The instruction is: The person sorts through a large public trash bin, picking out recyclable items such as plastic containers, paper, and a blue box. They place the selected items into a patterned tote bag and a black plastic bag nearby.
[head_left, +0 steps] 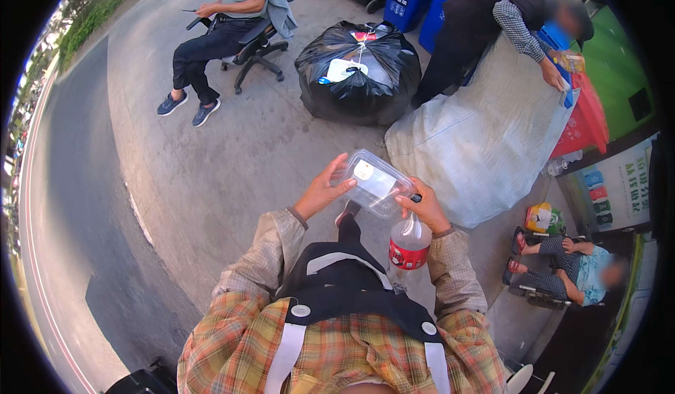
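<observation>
A clear plastic food container (378, 186) with a white label is held out in front of my body at a tilt. My left hand (320, 189) grips its left end, thumb on the upper face. At the other end, my right hand (430, 207) pinches the container's corner. From that same hand hangs a large clear plastic bottle (410, 249) with a red label, held near its dark cap. The bottle looks mostly empty. Past the container lies a big white woven sack (469, 141).
A full black garbage bag (364, 101) stands ahead, with blue bins (405, 4) behind it. One person (490, 19) bends over the sack holding a bottle. Another sits in an office chair (258, 43); a third sits in a wheelchair (538, 291) at right. A red bin (585, 114) stands beyond the sack.
</observation>
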Demonstrator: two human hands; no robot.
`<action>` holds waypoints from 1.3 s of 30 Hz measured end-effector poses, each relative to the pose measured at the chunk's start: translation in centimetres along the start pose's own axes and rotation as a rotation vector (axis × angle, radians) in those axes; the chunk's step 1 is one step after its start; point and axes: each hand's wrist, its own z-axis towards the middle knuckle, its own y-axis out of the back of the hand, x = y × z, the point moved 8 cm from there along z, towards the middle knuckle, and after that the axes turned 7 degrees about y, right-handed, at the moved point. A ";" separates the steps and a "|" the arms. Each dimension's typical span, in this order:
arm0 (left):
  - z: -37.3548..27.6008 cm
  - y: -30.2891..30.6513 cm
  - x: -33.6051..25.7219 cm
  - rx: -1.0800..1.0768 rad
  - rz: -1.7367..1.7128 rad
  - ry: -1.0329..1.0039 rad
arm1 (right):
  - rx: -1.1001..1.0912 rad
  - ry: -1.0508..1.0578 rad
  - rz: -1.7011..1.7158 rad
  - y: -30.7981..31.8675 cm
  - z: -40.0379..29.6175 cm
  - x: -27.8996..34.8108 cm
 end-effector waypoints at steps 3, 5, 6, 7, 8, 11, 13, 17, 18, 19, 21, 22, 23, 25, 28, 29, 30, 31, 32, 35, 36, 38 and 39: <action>8.1 2.6 3.8 -0.060 -0.214 0.170 | -0.124 -0.019 0.026 6.6 7.7 -1.7; 11.9 5.6 7.8 -0.140 -0.189 0.308 | -0.172 -0.019 0.012 9.8 12.7 -3.0; 13.7 6.7 7.9 -0.175 -0.175 0.370 | -0.201 -0.015 0.001 11.2 15.4 -3.4; 15.7 7.5 7.2 -0.195 -0.102 0.350 | -0.218 -0.027 -0.015 12.3 18.0 -3.8; 17.7 8.4 6.5 -0.214 -0.029 0.330 | -0.237 -0.038 -0.032 13.2 20.6 -4.0; 24.1 10.3 6.1 -0.229 0.070 0.243 | -0.323 -0.094 -0.012 15.4 27.6 -5.9; 29.1 10.6 5.0 -0.208 0.107 0.172 | -0.410 -0.139 -0.015 17.1 31.7 -8.5; 40.4 11.1 1.8 -0.205 0.278 -0.056 | -0.634 -0.121 0.050 18.0 37.8 -13.0; 43.5 11.2 1.5 -0.204 0.346 -0.142 | -0.639 -0.143 0.065 17.7 38.9 -14.1; 46.0 11.3 1.2 -0.200 0.411 -0.228 | -0.639 -0.190 0.071 17.0 39.2 -15.0; 52.5 11.0 1.3 -0.115 0.398 -0.174 | -0.648 -0.253 0.067 17.0 40.8 -16.0; 55.4 10.8 1.2 -0.143 0.506 -0.269 | -0.635 -0.266 0.085 17.1 41.6 -15.3; 58.1 10.5 1.3 -0.174 0.613 -0.364 | -0.613 -0.277 0.108 17.3 42.7 -14.8; 62.7 9.2 2.3 -0.130 0.697 -0.288 | -0.578 -0.303 0.167 17.6 44.2 -14.5; 67.1 7.7 4.0 -0.053 1.016 -0.135 | -0.487 -0.403 0.157 17.1 45.9 -15.4; 68.6 7.2 5.6 0.047 1.137 -0.045 | -0.483 -0.450 0.178 17.3 46.3 -15.7; 69.4 6.7 7.5 0.153 1.254 0.049 | -0.479 -0.501 0.198 17.4 46.3 -15.8; 70.2 6.5 8.8 0.212 1.159 0.075 | -0.477 -0.549 0.221 17.5 46.3 -16.2; 70.7 6.5 10.2 0.266 1.062 0.104 | -0.420 -0.633 0.265 17.3 45.9 -17.4; 72.4 7.0 12.6 0.461 0.783 0.196 | -0.525 -0.591 0.322 17.9 47.9 -18.9; 72.6 7.0 13.0 0.534 0.727 0.234 | -0.598 -0.521 0.396 18.2 49.2 -18.3; 72.9 6.7 13.0 0.609 0.705 0.219 | -0.582 -0.472 0.313 18.9 50.0 -18.9; 72.8 6.7 13.4 0.619 0.643 0.204 | -0.572 -0.451 0.270 18.7 50.0 -18.8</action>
